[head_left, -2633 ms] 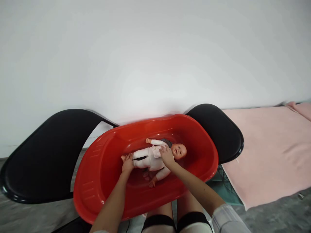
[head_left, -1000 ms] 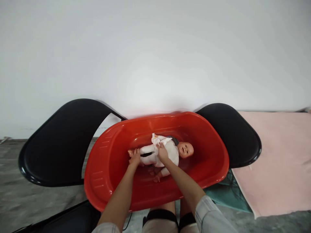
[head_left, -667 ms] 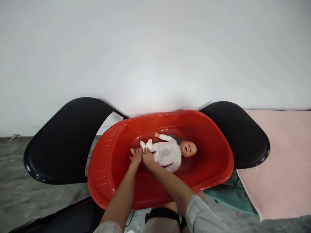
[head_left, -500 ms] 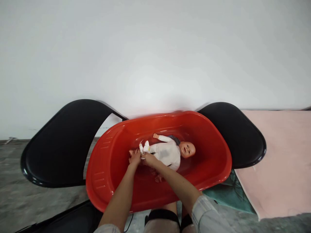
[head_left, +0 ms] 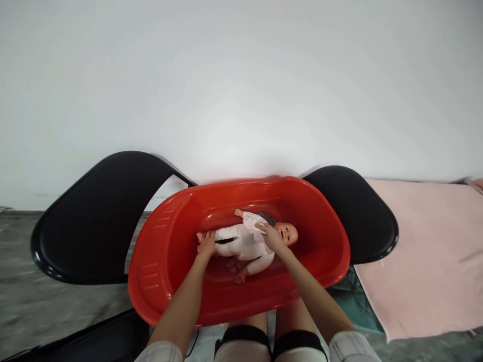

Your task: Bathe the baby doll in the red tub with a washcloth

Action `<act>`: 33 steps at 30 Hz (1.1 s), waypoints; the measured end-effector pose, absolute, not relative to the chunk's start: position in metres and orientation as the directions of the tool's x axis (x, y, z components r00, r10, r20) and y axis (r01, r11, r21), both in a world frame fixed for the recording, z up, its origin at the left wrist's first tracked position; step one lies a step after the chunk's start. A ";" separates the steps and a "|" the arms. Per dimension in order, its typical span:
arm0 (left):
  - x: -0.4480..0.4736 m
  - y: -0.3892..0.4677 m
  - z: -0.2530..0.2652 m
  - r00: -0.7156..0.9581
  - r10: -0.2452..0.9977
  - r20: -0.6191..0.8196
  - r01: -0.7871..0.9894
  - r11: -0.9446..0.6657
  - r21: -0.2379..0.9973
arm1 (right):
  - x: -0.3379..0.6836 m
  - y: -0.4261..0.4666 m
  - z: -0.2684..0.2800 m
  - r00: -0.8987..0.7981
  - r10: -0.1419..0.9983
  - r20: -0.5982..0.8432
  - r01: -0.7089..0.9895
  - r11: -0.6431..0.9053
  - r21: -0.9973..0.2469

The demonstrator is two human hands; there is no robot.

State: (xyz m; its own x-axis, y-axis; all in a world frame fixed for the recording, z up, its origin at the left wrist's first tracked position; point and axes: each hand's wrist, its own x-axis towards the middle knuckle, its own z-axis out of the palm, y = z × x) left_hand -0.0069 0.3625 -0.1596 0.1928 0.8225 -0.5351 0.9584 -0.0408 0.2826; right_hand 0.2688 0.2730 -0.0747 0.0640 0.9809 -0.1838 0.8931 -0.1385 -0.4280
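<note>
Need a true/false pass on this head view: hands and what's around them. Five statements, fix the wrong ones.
1. A white-clothed plastic baby doll lies inside a glossy red plastic tub. True.
2. The person's left hand is on the doll's head. False: it is at the doll's ankles.
3. The person's right hand touches a crumpled pale cloth on the doll's upper body. True.
4. A flat pink fabric sheet shows left of the tub. False: it is right of it.
5. The doll lies face down. False: its face is up.

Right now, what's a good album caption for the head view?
Doll in a red tub: left hand at its ankles, right hand on cloth.
</note>
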 end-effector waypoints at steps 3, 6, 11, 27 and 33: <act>-0.007 0.362 -0.158 0.201 0.821 -0.534 0.959 -0.054 0.278 | 0.261 0.259 -0.091 0.150 0.942 -0.300 0.919 -0.245 -0.309; -0.006 0.361 -0.153 0.209 0.812 -0.545 0.960 -0.065 0.271 | 0.242 0.251 -0.106 0.250 0.899 -0.358 0.899 -0.353 -0.259; -0.003 0.360 -0.145 0.189 0.792 -0.581 0.972 -0.066 0.226 | 0.203 0.265 -0.118 0.152 0.884 -0.442 0.855 -0.342 -0.389; -0.008 0.361 -0.153 0.200 0.729 -0.655 0.977 -0.098 0.190 | 0.108 0.298 -0.143 -0.153 0.884 -0.443 0.858 -0.104 -0.503; -0.008 0.363 -0.156 0.217 0.732 -0.646 0.974 -0.122 0.190 | 0.139 0.302 -0.137 -0.319 0.856 -0.406 0.706 -0.070 -0.704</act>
